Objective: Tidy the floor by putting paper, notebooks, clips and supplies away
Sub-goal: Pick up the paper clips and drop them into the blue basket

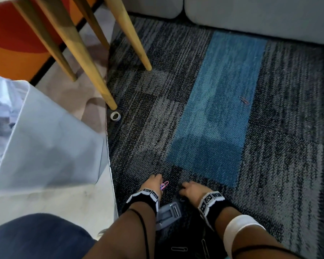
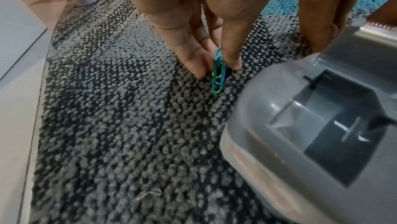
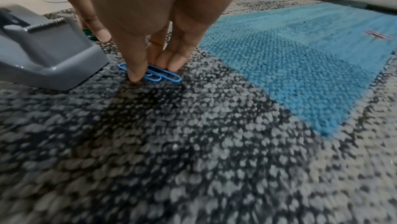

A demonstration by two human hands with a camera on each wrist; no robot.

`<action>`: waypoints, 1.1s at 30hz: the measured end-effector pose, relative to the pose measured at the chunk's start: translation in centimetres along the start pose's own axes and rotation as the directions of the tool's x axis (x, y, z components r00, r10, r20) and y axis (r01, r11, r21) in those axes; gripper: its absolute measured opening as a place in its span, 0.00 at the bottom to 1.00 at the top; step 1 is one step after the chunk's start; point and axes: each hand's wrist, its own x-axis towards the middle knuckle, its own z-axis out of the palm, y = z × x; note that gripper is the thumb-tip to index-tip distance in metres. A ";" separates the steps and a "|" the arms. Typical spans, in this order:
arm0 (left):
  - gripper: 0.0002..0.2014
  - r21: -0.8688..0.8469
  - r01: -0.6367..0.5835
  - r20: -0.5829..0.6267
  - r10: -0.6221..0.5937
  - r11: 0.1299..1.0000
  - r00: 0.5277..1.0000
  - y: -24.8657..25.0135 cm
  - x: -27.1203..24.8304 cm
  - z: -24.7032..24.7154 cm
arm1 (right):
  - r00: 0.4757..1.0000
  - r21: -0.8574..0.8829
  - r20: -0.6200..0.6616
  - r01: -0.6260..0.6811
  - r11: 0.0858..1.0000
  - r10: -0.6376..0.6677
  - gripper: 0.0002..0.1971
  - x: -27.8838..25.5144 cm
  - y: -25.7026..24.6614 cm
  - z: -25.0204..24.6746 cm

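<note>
My left hand (image 2: 217,66) pinches a small bunch of paper clips (image 2: 218,76), green and blue, upright just above the carpet; in the head view the bunch (image 1: 164,185) shows pink and purple by that hand (image 1: 153,181). My right hand (image 3: 153,70) pinches blue paper clips (image 3: 165,75) that lie on the carpet, thumb in front and fingers behind. In the head view this hand (image 1: 187,187) is just right of the left one. A grey tape dispenser (image 1: 168,214) stands between my wrists. Other clips lie on the blue carpet patch (image 1: 244,100) and near my forearms (image 1: 179,248).
A small tape roll (image 1: 115,115) sits by a wooden chair leg (image 1: 94,71) at the carpet's left edge. A pale bag (image 1: 51,139) holding crumpled paper stands at the left. A grey sofa base (image 1: 260,17) borders the far side. A bent wire (image 2: 149,194) lies on the carpet.
</note>
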 end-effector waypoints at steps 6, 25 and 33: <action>0.21 0.080 0.019 0.046 -0.023 0.997 0.999 0.6 0.1 -0.1 | 0.999 0.041 0.014 -0.037 0.998 0.036 0.16 0.7 -0.7 -0.3; 0.12 -0.404 -0.108 -0.290 -0.015 0.909 0.957 4.5 0.8 -9.4 | 0.835 0.533 -0.404 -0.119 0.838 0.375 0.18 0.3 2.4 -10.2; 0.13 -0.503 -0.341 -0.543 0.016 0.794 0.840 6.0 -0.6 -22.4 | 0.677 0.583 -0.618 0.053 0.811 0.400 0.15 -2.6 2.4 -21.4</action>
